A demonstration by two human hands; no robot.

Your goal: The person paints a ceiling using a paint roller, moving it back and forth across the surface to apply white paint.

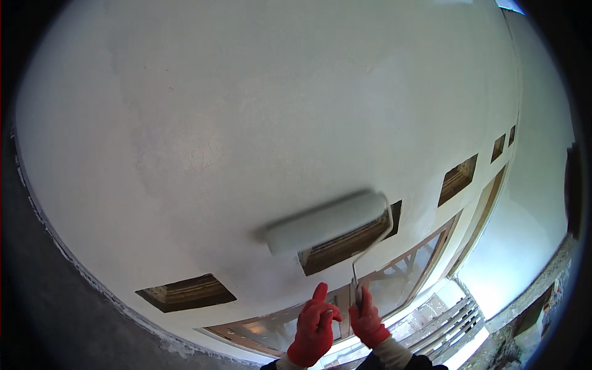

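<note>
My right hand (367, 320), in a red glove, grips the handle (357, 294) of a paint roller at the bottom centre. Its bent metal frame rises to a long pale roller sleeve (324, 223), slightly blurred, which lies across the white wall (246, 123) and over part of a dark rectangular opening (339, 250). To the left of the handle, my left hand (312, 330), also red-gloved, has its index finger raised and the others half curled, with nothing clearly held in them.
More rectangular openings (185, 291) pierce the wall at left and right. Below are wood-framed glazed panels (407, 271). At the lower right are slatted boards (441, 330) and cluttered rubble (524, 333). Another pale wall (524, 203) rises at right; a dark grey surface (68, 296) borders the left.
</note>
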